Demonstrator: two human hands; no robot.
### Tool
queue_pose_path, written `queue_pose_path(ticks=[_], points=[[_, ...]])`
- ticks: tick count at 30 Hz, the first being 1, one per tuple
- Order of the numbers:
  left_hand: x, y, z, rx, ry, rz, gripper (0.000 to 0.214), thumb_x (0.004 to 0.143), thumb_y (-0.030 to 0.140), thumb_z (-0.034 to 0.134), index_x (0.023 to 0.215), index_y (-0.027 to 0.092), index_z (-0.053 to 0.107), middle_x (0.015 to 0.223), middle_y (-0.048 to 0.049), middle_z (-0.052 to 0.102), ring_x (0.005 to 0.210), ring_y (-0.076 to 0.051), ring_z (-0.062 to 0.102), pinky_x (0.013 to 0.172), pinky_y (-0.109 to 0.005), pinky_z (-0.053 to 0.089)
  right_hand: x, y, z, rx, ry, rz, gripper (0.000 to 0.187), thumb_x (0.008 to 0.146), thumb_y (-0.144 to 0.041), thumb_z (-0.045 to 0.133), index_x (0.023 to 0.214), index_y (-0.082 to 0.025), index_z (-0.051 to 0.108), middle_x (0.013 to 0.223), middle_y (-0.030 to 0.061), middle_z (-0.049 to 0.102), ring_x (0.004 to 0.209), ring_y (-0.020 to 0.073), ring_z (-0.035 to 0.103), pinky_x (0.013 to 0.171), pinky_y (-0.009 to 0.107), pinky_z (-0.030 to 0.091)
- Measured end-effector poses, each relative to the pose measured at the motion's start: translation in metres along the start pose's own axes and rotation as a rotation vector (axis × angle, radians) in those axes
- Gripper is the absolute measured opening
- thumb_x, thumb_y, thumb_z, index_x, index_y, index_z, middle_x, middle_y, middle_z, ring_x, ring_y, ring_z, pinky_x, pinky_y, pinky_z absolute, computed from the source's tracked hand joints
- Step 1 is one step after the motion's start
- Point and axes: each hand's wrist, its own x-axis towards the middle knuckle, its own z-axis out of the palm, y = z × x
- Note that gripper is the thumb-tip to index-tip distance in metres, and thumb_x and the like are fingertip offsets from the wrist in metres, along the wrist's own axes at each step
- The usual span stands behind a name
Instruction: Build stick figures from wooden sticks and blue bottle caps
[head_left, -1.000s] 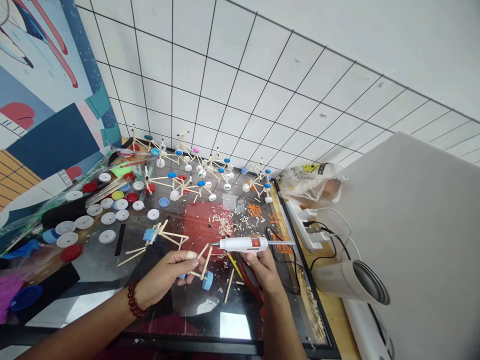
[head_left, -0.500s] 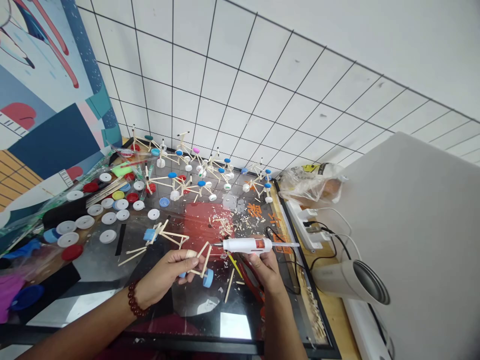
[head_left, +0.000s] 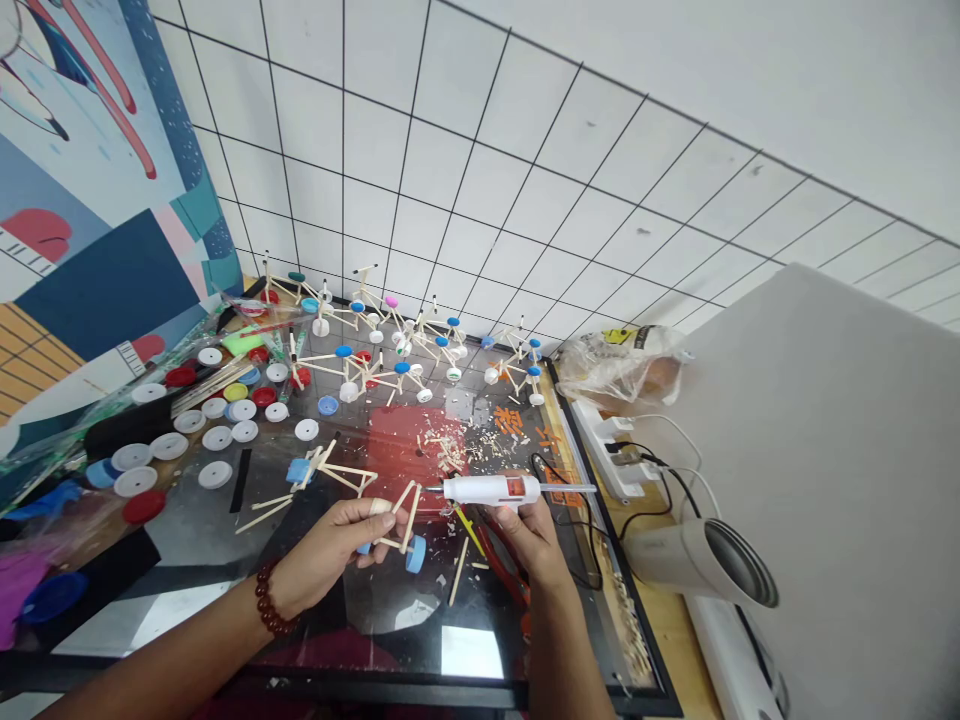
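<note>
a small frame of pale wooden sticks (head_left: 411,522) is up over the near half of the desk (head_left: 191,530), a little right of the middle of its near edge. two slim sticks lean together into a narrow peak, and a third runs low between their feet and the fingers. a light blue cap (head_left: 415,555) sits like a wheel at the lower right end; a second blue cap (head_left: 364,548) shows only in part, mostly covered by fingers.

the frame lies to the right of the left hand (head_left: 341,548), whose thumb and fingers are pinched round its left side, leaving the peak and the right-hand cap free. the right hand (head_left: 529,535) is wrapped round the handle of a white glue gun (head_left: 480,489) with an orange-red panel and a clear glue stick (head_left: 566,488) out of its back. the gun points left, so the frame stands between the two hands, its peak right at the nozzle (head_left: 433,489); whether they touch cannot be told.

beyond the left hand, another stick piece with a blue part (head_left: 349,472) rests on the desk. red-handled pliers (head_left: 501,560) lie beneath the right hand, and wood crumbs (head_left: 450,450) are scattered further toward the far edge.
</note>
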Motion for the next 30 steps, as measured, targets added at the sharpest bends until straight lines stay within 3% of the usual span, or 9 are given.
queue_pose_path(ticks=[7, 11, 15, 20, 26, 30], points=[[0.000, -0.001, -0.001, 0.011, -0.012, 0.003, 0.042, 0.079, 0.054, 0.073, 0.087, 0.013, 0.075, 0.062, -0.0005, 0.054, 0.057, -0.010, 0.041, 0.054, -0.026, 0.024, 0.002, 0.005, -0.003, -0.010, 0.036, 0.022, 0.038, 0.080, -0.047, 0.075, 0.109, -0.023, 0.067, 0.096, 0.0043, 0.071, 0.087, 0.0231, 0.065, 0.082, 0.038, 0.052], [0.001, -0.002, 0.000, 0.002, -0.011, 0.008, 0.041, 0.079, 0.054, 0.073, 0.087, 0.013, 0.075, 0.063, -0.0012, 0.055, 0.058, -0.011, 0.041, 0.054, -0.026, 0.025, 0.006, -0.001, 0.003, 0.019, 0.020, 0.001, 0.038, 0.084, -0.049, 0.071, 0.110, -0.023, 0.064, 0.084, 0.0029, 0.071, 0.078, 0.0224, 0.065, 0.079, 0.040, 0.053], [-0.001, 0.001, 0.001, -0.023, -0.017, 0.006, 0.040, 0.079, 0.053, 0.074, 0.085, 0.014, 0.075, 0.059, 0.0002, 0.053, 0.056, -0.010, 0.040, 0.054, -0.026, 0.024, 0.015, 0.002, 0.009, 0.020, 0.146, 0.007, 0.039, 0.085, -0.051, 0.070, 0.112, -0.023, 0.064, 0.095, 0.0055, 0.075, 0.093, 0.0259, 0.069, 0.093, 0.045, 0.051], [-0.002, 0.001, 0.003, -0.040, -0.025, -0.002, 0.038, 0.079, 0.051, 0.074, 0.087, 0.014, 0.076, 0.068, -0.0040, 0.062, 0.059, -0.011, 0.044, 0.054, -0.026, 0.027, 0.045, 0.015, 0.005, -0.114, 0.261, 0.040, 0.045, 0.081, -0.048, 0.072, 0.115, -0.019, 0.066, 0.114, 0.0104, 0.074, 0.108, 0.0292, 0.066, 0.104, 0.050, 0.045], [-0.004, -0.002, 0.002, -0.062, -0.060, 0.003, 0.036, 0.081, 0.047, 0.074, 0.093, 0.014, 0.077, 0.087, -0.0092, 0.070, 0.061, -0.010, 0.047, 0.054, -0.025, 0.028, 0.092, 0.028, -0.005, -0.210, 0.347, -0.017, 0.047, 0.076, -0.043, 0.071, 0.113, -0.015, 0.066, 0.114, 0.0126, 0.073, 0.106, 0.0287, 0.066, 0.100, 0.049, 0.047], [-0.003, -0.002, 0.000, -0.089, -0.070, 0.027, 0.034, 0.081, 0.046, 0.075, 0.091, 0.014, 0.077, 0.083, -0.0074, 0.068, 0.061, -0.010, 0.048, 0.054, -0.024, 0.030, 0.108, 0.040, -0.005, -0.237, 0.380, 0.016, 0.049, 0.075, -0.045, 0.069, 0.112, -0.014, 0.064, 0.112, 0.0134, 0.074, 0.105, 0.0287, 0.066, 0.098, 0.048, 0.048]])
